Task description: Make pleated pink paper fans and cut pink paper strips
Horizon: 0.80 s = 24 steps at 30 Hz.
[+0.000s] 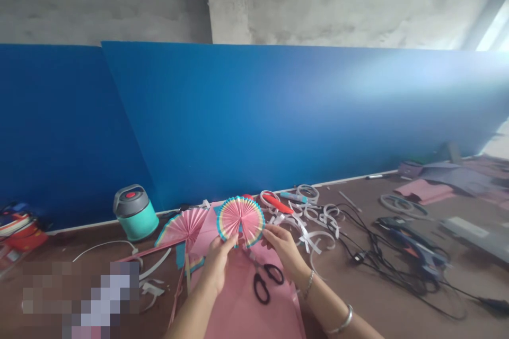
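Pink pleated paper (231, 217), fanned almost into a circle at lower centre of the frame, is pinched near its bottom by the left hand (218, 264) and at its right edge by the right hand (285, 250). Folds are best kept even under light fingertip pressure.

The camera sits on the person's head. It looks forward and a bit down, over the tabletop (342, 296), past its far edge to the blue board (258, 116) and grey wall (318, 0). The left hand (220, 259) and right hand (283, 248) are close.
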Each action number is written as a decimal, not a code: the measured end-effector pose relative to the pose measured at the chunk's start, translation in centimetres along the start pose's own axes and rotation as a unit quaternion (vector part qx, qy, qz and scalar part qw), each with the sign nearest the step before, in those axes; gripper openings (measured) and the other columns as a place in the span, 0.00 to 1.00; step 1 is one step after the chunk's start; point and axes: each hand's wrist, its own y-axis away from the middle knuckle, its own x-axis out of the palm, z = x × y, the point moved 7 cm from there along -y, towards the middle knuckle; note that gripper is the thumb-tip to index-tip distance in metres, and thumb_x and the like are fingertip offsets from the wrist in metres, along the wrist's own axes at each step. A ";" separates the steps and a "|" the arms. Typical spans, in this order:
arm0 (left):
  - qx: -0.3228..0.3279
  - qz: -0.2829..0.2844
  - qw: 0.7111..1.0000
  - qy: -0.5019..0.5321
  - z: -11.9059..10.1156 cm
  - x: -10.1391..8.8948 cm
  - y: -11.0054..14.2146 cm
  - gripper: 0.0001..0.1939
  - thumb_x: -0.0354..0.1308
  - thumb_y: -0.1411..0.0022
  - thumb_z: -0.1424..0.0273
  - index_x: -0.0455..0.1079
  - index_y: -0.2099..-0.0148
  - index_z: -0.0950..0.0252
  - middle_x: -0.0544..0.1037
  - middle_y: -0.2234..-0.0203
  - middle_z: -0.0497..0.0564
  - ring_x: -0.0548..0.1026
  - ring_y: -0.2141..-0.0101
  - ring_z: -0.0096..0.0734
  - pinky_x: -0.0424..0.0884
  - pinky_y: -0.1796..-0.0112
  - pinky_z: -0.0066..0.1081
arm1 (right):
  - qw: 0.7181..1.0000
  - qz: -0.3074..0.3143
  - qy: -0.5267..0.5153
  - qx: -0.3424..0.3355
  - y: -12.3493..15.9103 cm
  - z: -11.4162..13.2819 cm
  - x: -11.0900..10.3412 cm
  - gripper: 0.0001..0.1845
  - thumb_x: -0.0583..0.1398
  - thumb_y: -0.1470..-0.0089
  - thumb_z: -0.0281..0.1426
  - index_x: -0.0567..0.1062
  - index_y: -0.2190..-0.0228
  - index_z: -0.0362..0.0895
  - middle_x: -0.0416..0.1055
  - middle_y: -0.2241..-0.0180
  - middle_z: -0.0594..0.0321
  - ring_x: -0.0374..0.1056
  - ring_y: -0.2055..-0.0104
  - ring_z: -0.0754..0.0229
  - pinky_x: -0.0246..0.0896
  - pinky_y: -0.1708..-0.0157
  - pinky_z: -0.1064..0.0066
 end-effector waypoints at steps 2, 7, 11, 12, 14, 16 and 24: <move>-0.008 -0.058 0.997 -0.053 -0.1 -1.4 -0.3 0.11 0.67 0.52 0.68 0.73 0.66 0.67 0.80 0.72 0.53 0.78 0.70 0.34 0.74 0.66 0.30 | 1.000 -0.008 0.029 0.008 -0.2 -0.5 -0.3 0.17 0.62 0.54 0.39 0.78 0.65 0.40 0.74 0.75 0.61 0.65 0.75 0.62 0.58 0.74 0.72; -0.030 -0.111 0.983 -0.141 -0.7 -2.9 -0.8 0.10 0.67 0.52 0.68 0.69 0.72 0.65 0.77 0.76 0.53 0.78 0.74 0.33 0.75 0.72 0.29 | 0.989 -0.032 0.141 0.023 -0.4 -1.9 -0.9 0.23 0.55 0.51 0.37 0.73 0.56 0.37 0.75 0.69 0.55 0.68 0.73 0.59 0.61 0.74 0.69; -0.040 -0.113 0.970 -0.211 -2.2 -3.9 -0.9 0.10 0.68 0.54 0.68 0.70 0.71 0.65 0.74 0.83 0.48 0.74 0.83 0.32 0.70 0.81 0.27 | 0.976 -0.038 0.214 -0.002 -0.3 -1.5 -1.1 0.17 0.54 0.52 0.34 0.74 0.61 0.39 0.73 0.74 0.60 0.67 0.74 0.60 0.58 0.74 0.70; -0.034 -0.119 0.966 -0.226 -2.7 -4.4 -0.8 0.11 0.68 0.55 0.69 0.70 0.69 0.64 0.73 0.84 0.46 0.72 0.85 0.30 0.68 0.82 0.26 | 0.970 -0.036 0.239 -0.011 -0.2 -1.2 -1.1 0.14 0.55 0.53 0.32 0.75 0.65 0.40 0.72 0.76 0.61 0.66 0.74 0.60 0.57 0.74 0.71; -0.012 -0.135 0.960 -0.244 -3.6 -5.4 -0.5 0.17 0.69 0.57 0.72 0.71 0.62 0.63 0.73 0.83 0.43 0.70 0.86 0.28 0.65 0.83 0.24 | 0.956 -0.019 0.291 -0.027 0.1 -0.4 -0.7 0.08 0.56 0.56 0.29 0.75 0.74 0.42 0.70 0.80 0.63 0.64 0.76 0.60 0.53 0.74 0.71; 0.035 -0.158 0.953 -0.256 -4.4 -6.3 0.0 0.23 0.68 0.58 0.75 0.70 0.56 0.62 0.76 0.77 0.45 0.73 0.82 0.27 0.67 0.78 0.23 | 0.940 0.013 0.338 -0.038 0.5 0.2 0.0 0.04 0.58 0.59 0.27 0.74 0.80 0.43 0.69 0.82 0.64 0.63 0.77 0.61 0.51 0.75 0.72; 0.163 -0.060 0.945 -0.278 -4.6 -4.6 -1.0 0.22 0.56 0.52 0.80 0.69 0.53 0.61 0.72 0.50 0.57 0.73 0.53 0.40 0.68 0.55 0.36 | 0.881 0.088 0.452 -0.110 2.3 0.5 3.1 0.22 0.55 0.56 0.23 0.73 0.56 0.45 0.76 0.63 0.56 0.70 0.61 0.53 0.59 0.64 0.69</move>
